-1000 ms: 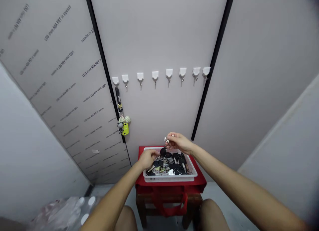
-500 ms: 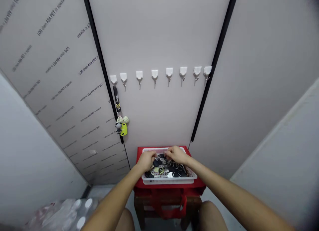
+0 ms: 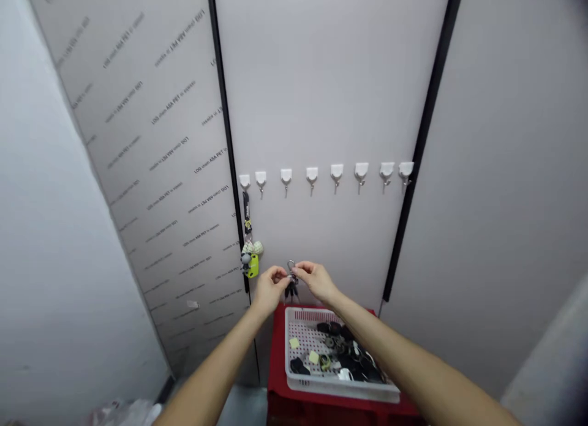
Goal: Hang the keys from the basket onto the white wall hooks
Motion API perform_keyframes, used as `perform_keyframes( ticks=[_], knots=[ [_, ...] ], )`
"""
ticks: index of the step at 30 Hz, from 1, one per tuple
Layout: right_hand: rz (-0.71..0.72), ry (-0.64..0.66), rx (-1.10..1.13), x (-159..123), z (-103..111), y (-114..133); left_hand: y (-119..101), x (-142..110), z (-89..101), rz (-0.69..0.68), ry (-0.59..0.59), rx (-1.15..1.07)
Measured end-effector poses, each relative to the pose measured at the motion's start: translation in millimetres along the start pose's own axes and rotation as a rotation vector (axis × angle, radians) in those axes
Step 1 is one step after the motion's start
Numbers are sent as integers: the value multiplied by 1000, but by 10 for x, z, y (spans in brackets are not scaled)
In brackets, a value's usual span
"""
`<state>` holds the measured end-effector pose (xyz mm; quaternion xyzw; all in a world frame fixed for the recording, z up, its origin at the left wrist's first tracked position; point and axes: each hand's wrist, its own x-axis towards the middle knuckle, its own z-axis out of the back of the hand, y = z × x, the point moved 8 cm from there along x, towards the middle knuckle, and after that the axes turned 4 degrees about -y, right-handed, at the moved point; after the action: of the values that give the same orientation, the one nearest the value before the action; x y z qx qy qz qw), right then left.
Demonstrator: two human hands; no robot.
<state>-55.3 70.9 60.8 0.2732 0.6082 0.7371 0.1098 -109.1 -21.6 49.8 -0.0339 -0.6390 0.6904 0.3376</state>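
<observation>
Between my two hands hangs a bunch of keys (image 3: 292,290) with dark heads, topped by a metal ring or clip. My left hand (image 3: 271,286) pinches it from the left side. From the right, my right hand (image 3: 316,280) pinches near the metal loop. Both hands are above the far left edge of a white plastic basket (image 3: 344,386), in front of the wall. Several dark key fobs and rings (image 3: 342,346) lie in the basket, partly hidden by my right forearm.
Several white adhesive hooks (image 3: 337,171) run in a row across the wall. From the leftmost one hangs a black strap with a lime-green tag (image 3: 253,265) and a small figure. The basket stands on a red cover (image 3: 280,377). Plastic-wrapped things (image 3: 124,414) lie at lower left.
Both hands have risen out of the basket, bringing up the bunch of keys. The camera view has shifted, so hooks and basket appear lower and further right.
</observation>
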Motion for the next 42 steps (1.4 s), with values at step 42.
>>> perform_keyframes(
  ticks=[42],
  knots=[
    [-97, 257, -1222, -466, 656, -1230, 886, -663, -1020, 104, 419, 663]
  ],
)
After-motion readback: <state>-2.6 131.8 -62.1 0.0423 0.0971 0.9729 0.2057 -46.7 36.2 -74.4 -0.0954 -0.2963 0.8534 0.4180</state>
